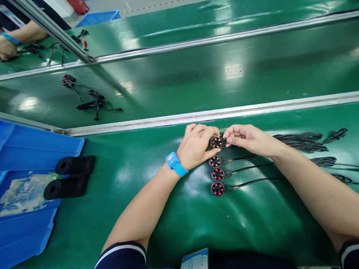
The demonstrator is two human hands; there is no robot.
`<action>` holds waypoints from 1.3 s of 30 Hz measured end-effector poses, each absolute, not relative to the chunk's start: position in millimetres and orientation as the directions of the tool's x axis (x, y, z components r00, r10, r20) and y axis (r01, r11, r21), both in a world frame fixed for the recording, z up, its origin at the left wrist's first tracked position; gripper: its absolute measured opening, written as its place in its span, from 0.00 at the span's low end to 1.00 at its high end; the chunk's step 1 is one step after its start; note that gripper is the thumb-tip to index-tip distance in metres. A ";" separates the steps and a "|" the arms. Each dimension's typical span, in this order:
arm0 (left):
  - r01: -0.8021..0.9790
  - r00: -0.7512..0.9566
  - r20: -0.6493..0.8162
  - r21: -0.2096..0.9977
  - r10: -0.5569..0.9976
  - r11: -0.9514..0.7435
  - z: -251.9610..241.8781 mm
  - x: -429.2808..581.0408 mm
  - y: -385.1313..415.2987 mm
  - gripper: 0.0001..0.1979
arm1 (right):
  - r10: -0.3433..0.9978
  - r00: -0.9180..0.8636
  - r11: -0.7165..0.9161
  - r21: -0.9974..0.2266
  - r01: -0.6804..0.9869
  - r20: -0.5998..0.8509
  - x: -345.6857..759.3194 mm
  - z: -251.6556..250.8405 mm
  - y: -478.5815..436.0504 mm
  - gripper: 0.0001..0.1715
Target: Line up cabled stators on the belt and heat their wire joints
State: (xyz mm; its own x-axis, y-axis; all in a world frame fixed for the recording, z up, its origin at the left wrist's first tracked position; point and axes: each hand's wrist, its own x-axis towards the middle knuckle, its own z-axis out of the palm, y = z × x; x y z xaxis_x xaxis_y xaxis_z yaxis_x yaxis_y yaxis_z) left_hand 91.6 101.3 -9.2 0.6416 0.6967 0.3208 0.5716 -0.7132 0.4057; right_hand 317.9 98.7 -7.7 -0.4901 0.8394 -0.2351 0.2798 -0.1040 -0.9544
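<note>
Copper-wound coil (216, 142) lies just right of the left hand (196, 146), whose thumb and fingers curl round its rim; right hand (244, 138) pinches near its leads (223, 141).

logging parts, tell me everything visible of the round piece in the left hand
The round piece shows a dark rim and copper-coloured, metallic-looking segments around a dark centre. It faces the camera. The left hand grips its rim, beyond three similar pieces in line; the right hand is at its right side, contact unclear.
</note>
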 end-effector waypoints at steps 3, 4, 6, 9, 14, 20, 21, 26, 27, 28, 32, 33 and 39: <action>0.561 0.709 0.166 0.455 0.685 -0.691 -9.5 84.8 107.3 0.12 | 0.823 -0.529 0.042 -0.906 0.421 -0.208 323.7 -0.7 97.0 0.22; 0.555 0.724 0.128 0.474 0.677 -0.683 -10.0 82.9 109.3 0.10 | 0.833 -0.523 0.129 -0.856 0.501 -0.181 329.0 5.0 95.8 0.23; 0.542 0.738 0.089 0.512 0.669 -0.666 -11.2 80.1 112.6 0.09 | 0.871 -0.481 0.294 -0.673 0.679 -0.105 348.2 19.8 92.8 0.25; 0.532 0.744 0.068 0.542 0.665 -0.651 -11.5 78.0 115.0 0.09 | 0.919 -0.389 0.345 -0.356 0.869 -0.058 398.9 39.1 88.2 0.27; 0.527 0.752 0.052 0.550 0.657 -0.647 -9.1 76.9 116.2 0.06 | 0.947 -0.177 0.155 -0.098 0.983 -0.269 490.5 34.9 79.1 0.28; 0.545 0.747 0.037 0.539 0.664 -0.643 -6.7 76.1 115.7 0.07 | 0.953 -0.164 0.115 -0.196 0.974 -0.256 515.0 22.9 60.8 0.23; 0.548 0.748 0.030 0.538 0.664 -0.641 -6.0 76.0 115.2 0.07 | 0.973 -0.116 0.077 -0.190 0.979 -0.202 512.9 22.5 58.4 0.23; 0.553 0.745 0.024 0.537 0.667 -0.637 -3.3 75.7 113.0 0.05 | 0.953 -0.172 0.198 -0.086 0.976 0.248 504.7 13.4 56.1 0.18; 0.553 0.744 0.025 0.536 0.667 -0.637 -3.0 75.7 112.8 0.05 | 0.945 -0.214 0.239 -0.077 0.968 0.246 504.9 11.0 56.8 0.18; 0.553 0.745 0.025 0.535 0.667 -0.638 -2.8 75.7 112.6 0.05 | 0.944 -0.248 0.273 -0.089 0.958 0.218 505.5 9.2 57.4 0.19; 0.548 0.750 0.031 0.531 0.661 -0.647 -3.4 75.9 112.7 0.06 | 0.956 -0.271 0.288 -0.188 0.939 0.115 508.3 9.5 56.3 0.23; 0.546 0.750 0.038 0.528 0.661 -0.650 -3.8 76.0 112.8 0.06 | 0.964 -0.239 0.258 -0.193 0.947 0.117 508.2 10.7 55.4 0.24; 0.522 0.716 0.179 0.505 0.675 -0.687 -4.7 79.8 111.0 0.07 | 0.997 -0.055 0.065 -0.270 0.961 0.045 501.3 12.9 52.7 0.24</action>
